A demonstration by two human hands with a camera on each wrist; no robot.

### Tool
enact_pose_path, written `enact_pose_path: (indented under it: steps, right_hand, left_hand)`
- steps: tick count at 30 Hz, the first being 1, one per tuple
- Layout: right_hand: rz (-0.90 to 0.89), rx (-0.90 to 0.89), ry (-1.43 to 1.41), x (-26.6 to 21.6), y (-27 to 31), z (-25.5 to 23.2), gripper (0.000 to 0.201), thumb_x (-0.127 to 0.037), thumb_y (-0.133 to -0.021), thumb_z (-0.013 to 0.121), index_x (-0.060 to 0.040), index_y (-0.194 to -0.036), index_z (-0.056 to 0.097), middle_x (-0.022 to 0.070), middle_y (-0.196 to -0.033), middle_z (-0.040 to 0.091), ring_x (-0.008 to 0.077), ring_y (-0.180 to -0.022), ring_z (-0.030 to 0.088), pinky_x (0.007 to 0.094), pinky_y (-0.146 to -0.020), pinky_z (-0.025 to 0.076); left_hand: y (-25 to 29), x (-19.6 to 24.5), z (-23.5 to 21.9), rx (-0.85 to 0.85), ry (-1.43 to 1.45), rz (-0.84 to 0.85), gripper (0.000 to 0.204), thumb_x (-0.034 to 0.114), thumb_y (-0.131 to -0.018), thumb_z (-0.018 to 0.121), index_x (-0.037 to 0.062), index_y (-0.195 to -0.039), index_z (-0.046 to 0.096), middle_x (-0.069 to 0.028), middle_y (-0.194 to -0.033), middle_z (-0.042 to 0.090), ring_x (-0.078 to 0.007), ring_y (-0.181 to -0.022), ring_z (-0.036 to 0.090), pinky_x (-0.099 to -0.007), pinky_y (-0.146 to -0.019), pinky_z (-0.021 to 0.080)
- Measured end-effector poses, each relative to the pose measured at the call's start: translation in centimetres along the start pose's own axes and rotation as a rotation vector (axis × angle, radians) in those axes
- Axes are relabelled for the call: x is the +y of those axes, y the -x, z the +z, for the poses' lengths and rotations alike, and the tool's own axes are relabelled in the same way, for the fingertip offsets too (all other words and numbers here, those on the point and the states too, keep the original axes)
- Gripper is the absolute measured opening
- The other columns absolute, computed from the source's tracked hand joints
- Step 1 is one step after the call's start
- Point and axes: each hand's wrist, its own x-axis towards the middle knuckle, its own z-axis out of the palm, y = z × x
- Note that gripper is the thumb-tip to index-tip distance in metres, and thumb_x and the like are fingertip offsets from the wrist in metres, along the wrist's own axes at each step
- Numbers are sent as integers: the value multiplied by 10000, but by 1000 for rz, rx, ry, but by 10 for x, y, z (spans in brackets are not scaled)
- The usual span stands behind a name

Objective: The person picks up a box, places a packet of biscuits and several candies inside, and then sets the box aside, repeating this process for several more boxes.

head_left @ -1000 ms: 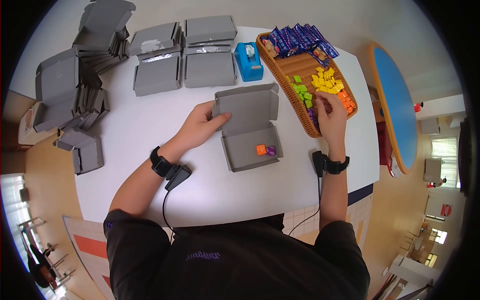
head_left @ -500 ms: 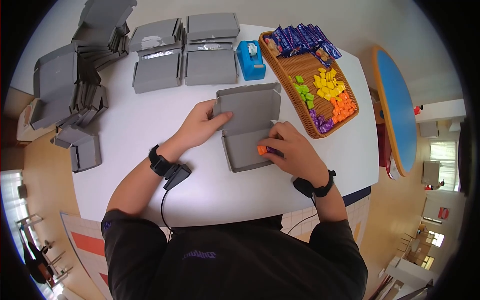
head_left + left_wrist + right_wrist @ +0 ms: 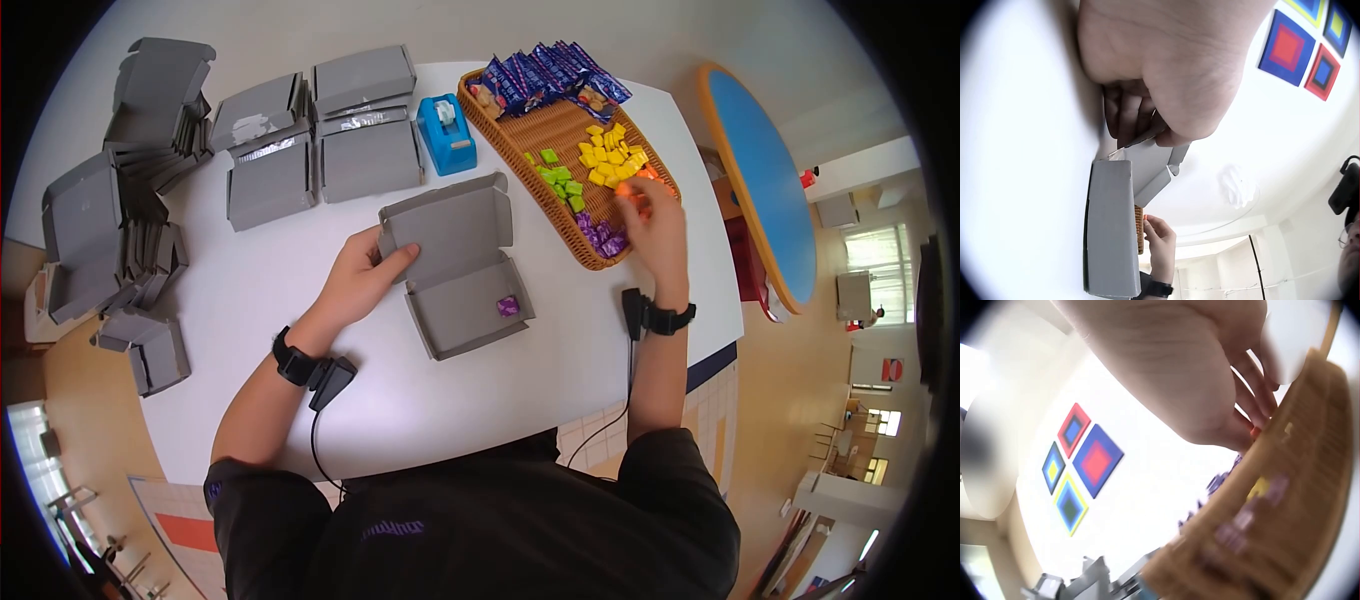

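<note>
A small grey cardboard box (image 3: 465, 308) lies with its lid raised on the table. My left hand (image 3: 362, 272) grips the lid's left edge, thumb on the inner face; the left wrist view also shows the fingers (image 3: 1129, 115) behind the cardboard. One purple wrapped candy (image 3: 508, 306) sits inside the box, toward its right side. Over the right part of the wicker basket (image 3: 560, 120), my right hand (image 3: 657, 228) pinches an orange candy (image 3: 1255, 432) between thumb and fingers. Beneath and beside that hand are orange, yellow (image 3: 612, 155), green (image 3: 560, 185) and purple candies (image 3: 600, 236).
Blue snack packets (image 3: 550, 80) fill the basket's far end. A blue tape dispenser (image 3: 447, 135) stands left of it. Closed grey boxes (image 3: 370, 160) are stacked at the back, and open ones (image 3: 90, 220) pile up on the left. A round blue-topped table (image 3: 765, 190) is at right.
My right hand went from the basket to the box, then back to the basket with the orange candy, leaving the purple one inside. My left hand keeps its hold on the lid.
</note>
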Motion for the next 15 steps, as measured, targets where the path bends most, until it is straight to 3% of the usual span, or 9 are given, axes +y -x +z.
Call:
enact_pose_path:
  steps: [3,6,9,12,15]
  right_hand:
    - [165,121,128,66,-6,-11,223,-153,-892,779,-31,-1073,737,124,-934,748,267,-831,719,391,-746,569]
    - [274,170,120,86,-6,-18,246,-173,-863,803,-47,-1068,749,130,-930,766,295,-868,740,402,-761,577]
    - [145,159,350,80,-6,-18,228,-179,-873,800,-49,-1054,750,126,-928,764,297,-863,745,400,-766,579]
    - [-50,325,395,67,-7,-19,191,-164,-894,792,-36,-1027,742,123,-932,758,282,-841,743,386,-755,578]
    - [32,217,-11,20,-7,-18,155,-108,-903,791,-21,-1021,742,90,-929,745,181,-778,698,309,-731,552]
  left_hand:
    - [-2,-1,-1,-1,-19,5,322,174,-1054,636,-43,-1291,667,-53,-1086,745,-95,-988,647,-282,-887,523]
    - [-3,-1,0,-11,7,-1,323,165,-1056,627,-49,-1296,661,-63,-1116,743,-99,-1010,647,-284,-909,521]
    - [-2,1,0,-21,35,12,319,157,-1058,620,-50,-1298,658,-69,-1138,741,-101,-1023,649,-286,-921,521]
    - [0,4,1,-17,44,21,316,154,-1058,622,-45,-1301,658,-66,-1138,740,-100,-1025,651,-286,-918,524]
    - [1,5,0,-14,30,11,315,152,-1057,626,-42,-1303,658,-58,-1127,741,-96,-1013,654,-284,-905,528]
